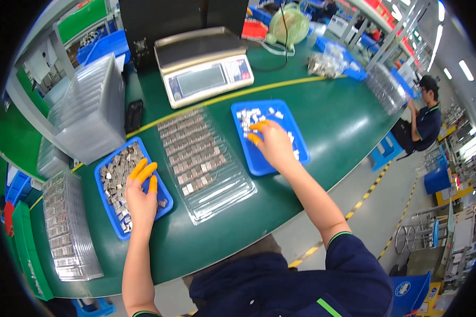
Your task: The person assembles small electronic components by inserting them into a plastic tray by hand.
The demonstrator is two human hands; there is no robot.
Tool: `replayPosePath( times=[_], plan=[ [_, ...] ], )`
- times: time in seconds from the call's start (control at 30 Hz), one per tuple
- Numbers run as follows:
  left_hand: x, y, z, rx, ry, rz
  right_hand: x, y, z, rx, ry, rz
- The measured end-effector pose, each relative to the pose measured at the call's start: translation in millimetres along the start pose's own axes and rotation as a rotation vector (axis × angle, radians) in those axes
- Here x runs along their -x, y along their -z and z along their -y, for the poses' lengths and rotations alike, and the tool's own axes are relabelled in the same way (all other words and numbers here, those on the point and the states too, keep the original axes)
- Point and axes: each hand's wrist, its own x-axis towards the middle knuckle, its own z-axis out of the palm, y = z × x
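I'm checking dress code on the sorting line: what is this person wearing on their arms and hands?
Both forearms are bare. The left hand and right hand each wear orange rubber finger cots on several fingertips, with no full gloves. A short dark navy sleeve with a green-edged cuff shows at the right upper arm.
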Motion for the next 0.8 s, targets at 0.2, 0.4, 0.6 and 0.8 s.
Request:
replayPosePath(
  times=[0.2,0.4,0.6,0.8],
  plan=[
    [1.6,16.1,18.1,-0.287,0.02,-0.091,-6.7,-19.9,2.6,-0.071,-0.048,0.142],
    [2.1,17.2,24.3,-0.453,0.034,-0.007,3.2,-28.0,-4.0,-0.07,0.098,-0.064],
    [0.6,20.3,19.0,-0.473,0.049,-0.026,1.2,-22.7,-2.3,-0.181,-0.066,-0.032],
    [0.6,14.7,26.7,-0.511,0.007,-0.057,-1.5,-22.6,-3.7,-0.406,-0.192,-0.047]
  ],
)
